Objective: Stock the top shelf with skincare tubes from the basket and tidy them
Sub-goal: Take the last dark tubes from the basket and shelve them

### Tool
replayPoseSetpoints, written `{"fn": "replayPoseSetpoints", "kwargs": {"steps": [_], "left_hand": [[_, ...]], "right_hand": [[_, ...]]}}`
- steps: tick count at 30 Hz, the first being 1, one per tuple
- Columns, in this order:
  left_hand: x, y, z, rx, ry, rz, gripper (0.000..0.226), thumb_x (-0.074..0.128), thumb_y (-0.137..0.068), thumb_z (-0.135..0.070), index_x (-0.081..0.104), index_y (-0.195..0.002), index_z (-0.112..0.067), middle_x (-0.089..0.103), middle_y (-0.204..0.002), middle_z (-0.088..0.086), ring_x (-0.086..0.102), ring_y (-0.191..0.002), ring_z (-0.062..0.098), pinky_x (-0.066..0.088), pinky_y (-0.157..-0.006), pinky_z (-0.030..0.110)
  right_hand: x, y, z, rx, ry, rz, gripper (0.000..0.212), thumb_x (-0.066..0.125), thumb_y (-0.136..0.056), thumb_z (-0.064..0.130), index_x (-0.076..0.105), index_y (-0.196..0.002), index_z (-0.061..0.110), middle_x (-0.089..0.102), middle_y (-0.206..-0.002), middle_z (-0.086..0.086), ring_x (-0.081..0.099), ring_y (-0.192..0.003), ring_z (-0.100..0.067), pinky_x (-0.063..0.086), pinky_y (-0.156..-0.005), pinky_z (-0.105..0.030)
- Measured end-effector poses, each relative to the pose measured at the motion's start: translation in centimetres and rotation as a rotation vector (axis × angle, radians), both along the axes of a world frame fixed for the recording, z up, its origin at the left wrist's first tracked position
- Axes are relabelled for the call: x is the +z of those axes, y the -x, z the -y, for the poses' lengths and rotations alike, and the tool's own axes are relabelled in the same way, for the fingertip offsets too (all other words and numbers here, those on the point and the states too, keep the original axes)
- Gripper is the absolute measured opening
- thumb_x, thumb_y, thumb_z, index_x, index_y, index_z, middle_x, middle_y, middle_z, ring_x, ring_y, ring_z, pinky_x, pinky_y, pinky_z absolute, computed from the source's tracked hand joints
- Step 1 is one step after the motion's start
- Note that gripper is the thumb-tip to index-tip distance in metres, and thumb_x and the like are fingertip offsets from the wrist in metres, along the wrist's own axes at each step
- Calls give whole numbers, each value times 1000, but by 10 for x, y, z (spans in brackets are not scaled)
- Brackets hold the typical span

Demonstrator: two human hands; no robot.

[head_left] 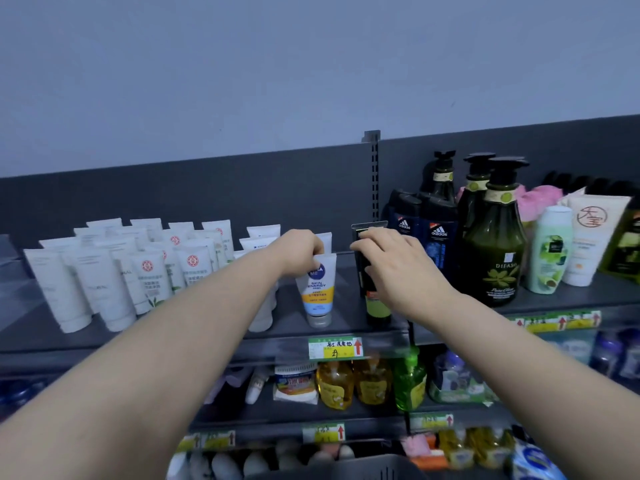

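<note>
On the top shelf [346,329], my left hand [300,251] pinches the crimped top of a white, blue and yellow skincare tube [317,292] that stands cap down. My right hand [394,265] grips a dark tube with a green band [375,306], also standing cap down, just right of it. Several white tubes [104,275] stand in rows to the left, some with red round logos [192,271]. More white tubes [261,235] stand behind my left hand. The grey basket's rim [346,467] shows at the bottom edge.
Dark green pump bottles [493,244] and blue shower gel bottles [438,237] crowd the shelf right of an upright post [373,174]. A pale green bottle [550,251] and a white tube [588,240] stand further right. Lower shelves hold yellow and green bottles [370,382].
</note>
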State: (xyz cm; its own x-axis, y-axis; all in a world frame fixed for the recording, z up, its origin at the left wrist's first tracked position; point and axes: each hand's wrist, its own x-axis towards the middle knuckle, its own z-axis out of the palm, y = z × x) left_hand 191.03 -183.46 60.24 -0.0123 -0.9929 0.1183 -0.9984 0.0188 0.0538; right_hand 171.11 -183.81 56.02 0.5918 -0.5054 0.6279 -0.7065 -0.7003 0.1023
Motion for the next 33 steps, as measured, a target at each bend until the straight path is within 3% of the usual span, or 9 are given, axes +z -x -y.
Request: {"fn": "replayPoseSetpoints", "kwargs": {"steps": [3, 5, 9, 12, 15, 18, 22, 25, 33], "left_hand": [[2, 1, -7, -40, 1, 7, 6, 59, -87, -10, 61, -82, -8, 64, -93, 17, 54, -88, 34, 35, -68, 27], [1, -2, -8, -55, -1, -11, 7, 59, -88, -11, 62, -86, -6, 64, -104, 19, 56, -92, 34, 36, -70, 28], [2, -11, 0, -52, -8, -151, 17, 60, -90, -24, 68, -92, -10, 68, -100, 11, 56, -85, 22, 43, -73, 28], [11, -19, 15, -33, 144, -315, 23, 57, -93, -29, 71, -100, -12, 70, -105, 2, 59, -92, 18, 44, -79, 26], [15, -30, 38, 42, 218, -236, 26, 55, -93, -20, 66, -115, -14, 66, -121, 3, 59, -109, 20, 47, -92, 30], [10, -37, 60, 64, 82, -76, 40, 55, -93, -14, 54, -133, -15, 58, -134, 6, 53, -123, 25, 46, -101, 38], [1, -40, 76, 10, 27, -1, 34, 53, -87, -6, 66, -116, -17, 66, -120, 3, 60, -107, 23, 50, -89, 33], [-4, -41, 76, -13, 49, -27, 27, 52, -84, -4, 70, -100, -18, 69, -105, 3, 57, -88, 20, 49, -79, 32], [-7, -38, 68, -115, 95, -98, 24, 53, -85, -4, 71, -95, -17, 69, -95, 0, 57, -82, 18, 50, -77, 32]], "right_hand": [[-3, -6, -4, 2, -5, -16, 46, 61, -78, 8, 54, -122, 19, 54, -125, -1, 50, -117, -25, 41, -88, -39], [-4, -12, -7, 14, -17, -22, 43, 58, -80, 7, 54, -121, 19, 55, -123, 0, 50, -117, -25, 40, -86, -38], [-2, -15, -8, -7, -14, -55, 43, 61, -77, 8, 56, -119, 19, 55, -122, -1, 51, -116, -25, 42, -85, -38], [8, -10, -4, -47, -1, -58, 45, 59, -81, 11, 51, -125, 20, 50, -131, 0, 44, -126, -23, 38, -91, -38], [13, -7, -1, -63, -9, -70, 47, 56, -83, 10, 49, -129, 19, 45, -138, -1, 35, -136, -22, 35, -98, -37], [13, -6, -1, -80, -19, -59, 51, 63, -78, 11, 51, -127, 18, 48, -137, -3, 37, -136, -24, 37, -97, -38], [6, -1, -7, -110, -20, -9, 58, 73, -69, 14, 54, -123, 17, 52, -129, -4, 45, -127, -26, 41, -92, -38], [-4, 2, -11, -131, 23, 46, 49, 69, -70, 7, 58, -116, 15, 58, -113, -4, 54, -107, -29, 42, -77, -37], [-27, 1, -16, -185, -5, 28, 45, 68, -67, 0, 62, -107, 20, 59, -102, 0, 55, -92, -26, 33, -67, -29]]}}
